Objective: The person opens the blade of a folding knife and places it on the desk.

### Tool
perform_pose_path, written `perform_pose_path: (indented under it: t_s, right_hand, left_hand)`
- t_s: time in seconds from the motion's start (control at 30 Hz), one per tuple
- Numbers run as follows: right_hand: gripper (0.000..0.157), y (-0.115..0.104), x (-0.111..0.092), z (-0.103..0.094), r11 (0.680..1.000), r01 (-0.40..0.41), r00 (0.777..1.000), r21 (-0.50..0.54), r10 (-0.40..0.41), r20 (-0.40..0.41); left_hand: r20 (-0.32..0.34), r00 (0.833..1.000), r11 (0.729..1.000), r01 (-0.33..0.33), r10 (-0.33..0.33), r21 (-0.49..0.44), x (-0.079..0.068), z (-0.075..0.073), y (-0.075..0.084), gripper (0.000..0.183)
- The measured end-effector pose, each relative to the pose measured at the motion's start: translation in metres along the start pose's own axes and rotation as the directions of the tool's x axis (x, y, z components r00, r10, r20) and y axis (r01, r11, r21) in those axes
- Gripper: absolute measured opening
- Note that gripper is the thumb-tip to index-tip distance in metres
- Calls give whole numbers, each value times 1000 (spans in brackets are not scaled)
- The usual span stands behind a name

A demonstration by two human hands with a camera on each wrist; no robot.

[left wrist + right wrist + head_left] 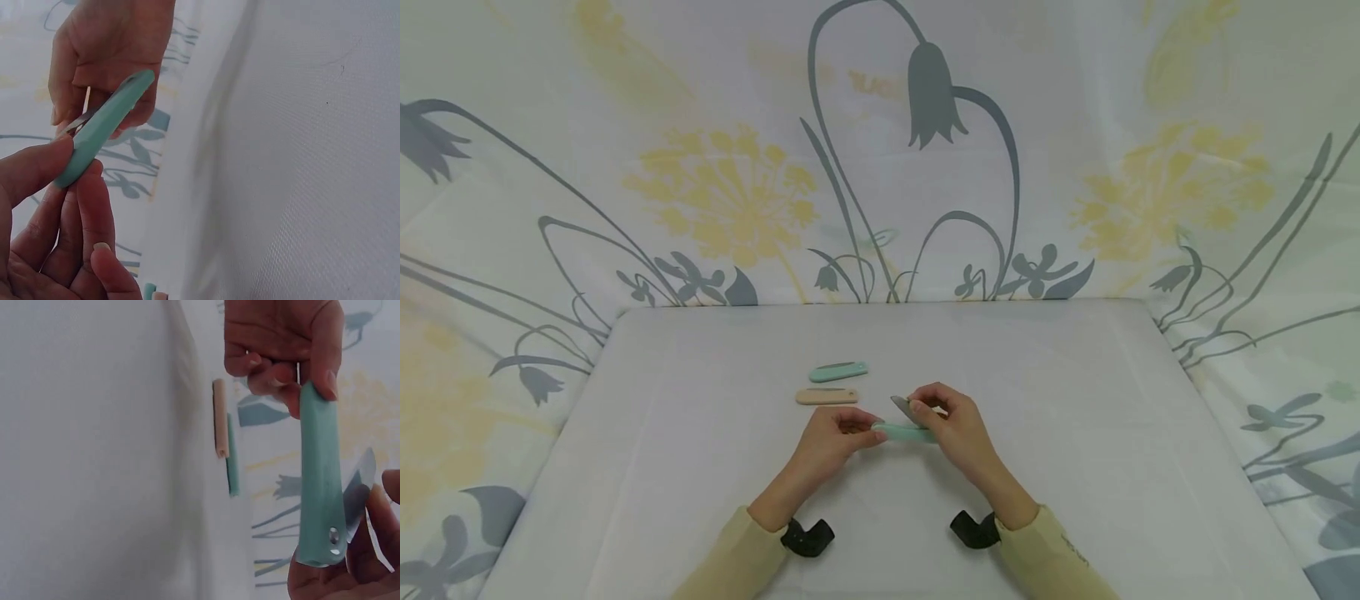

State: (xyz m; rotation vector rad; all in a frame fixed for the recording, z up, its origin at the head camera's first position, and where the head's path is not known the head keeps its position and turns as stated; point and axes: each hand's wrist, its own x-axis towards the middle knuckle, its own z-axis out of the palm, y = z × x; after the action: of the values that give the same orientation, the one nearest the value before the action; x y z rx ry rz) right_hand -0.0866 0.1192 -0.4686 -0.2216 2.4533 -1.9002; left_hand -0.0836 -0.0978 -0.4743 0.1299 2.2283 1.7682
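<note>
A folding knife with a mint-green handle (904, 432) is held in the air above the table by both hands. My left hand (831, 437) pinches one end of the handle between thumb and fingers. At the end with the hole, my right hand (962, 429) has the grey blade (359, 494) between thumb and fingers. The blade stands partly out of the handle at an angle, and its tip points toward my left hand in the head view. Some of its length is hidden by my right fingers.
Beyond my left hand, a tan folding knife (826, 397) and a second mint-green folding knife (838, 372) lie folded side by side on the white table (715, 500). A flower-patterned cloth (880, 183) stands along the back and sides. Black wrist cameras (808, 539) sit at both sleeves.
</note>
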Motion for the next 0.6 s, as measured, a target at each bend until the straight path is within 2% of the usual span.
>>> perform_pose_path:
  t_s: [0.1,0.2,0.33,0.47,0.6]
  right_hand:
    - [18,-1,4,-4,993,100,994,-56,-97,49]
    - [19,-2,8,-6,982,157,984,-104,-146,104]
    - [14,-5,11,-7,976,158,979,-152,-134,156]
    - [12,-7,11,-6,976,145,979,-164,-117,170]
    - [13,-6,10,-5,972,170,974,-164,-141,176]
  left_hand:
    - [7,1000,1000,-9,9,20,0,-1,-1,21]
    - [22,999,999,-26,25,38,2,0,-4,20]
    - [35,999,997,-38,36,61,2,0,-4,18]
    - [37,998,994,-52,49,95,2,1,-5,19]
    - [41,997,993,-74,70,91,1,1,-5,23]
